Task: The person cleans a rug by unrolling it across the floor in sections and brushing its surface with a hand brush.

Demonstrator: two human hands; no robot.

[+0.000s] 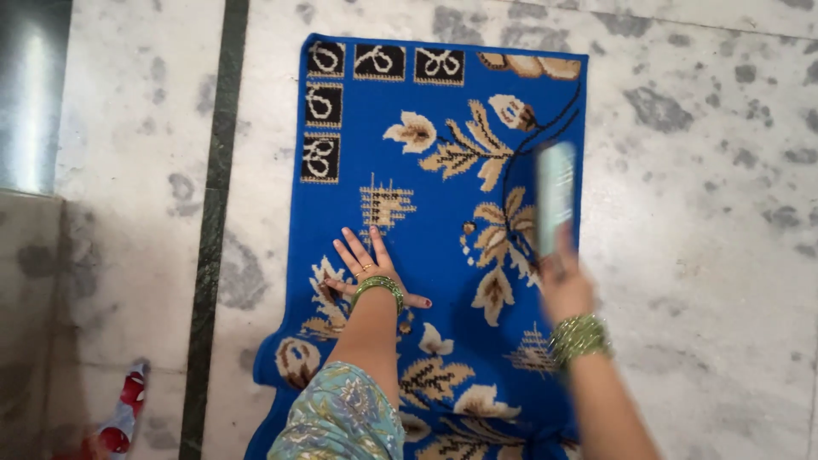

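Her left hand (365, 260) lies flat, fingers spread, pinning the blue mat (443, 170); her right hand (564, 285) grips a pale brush (555, 196) (blurred) above it.

The floor (699, 255) is pale marble with grey mottling; 1 dark green stone strip (213, 213) runs down it at the left; a shiny metal surface (30, 94) catches light at the upper left corner.

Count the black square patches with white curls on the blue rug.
5. Three run along the top edge of the blue patterned rug. Two sit below the first, down the left edge. None looks hidden.
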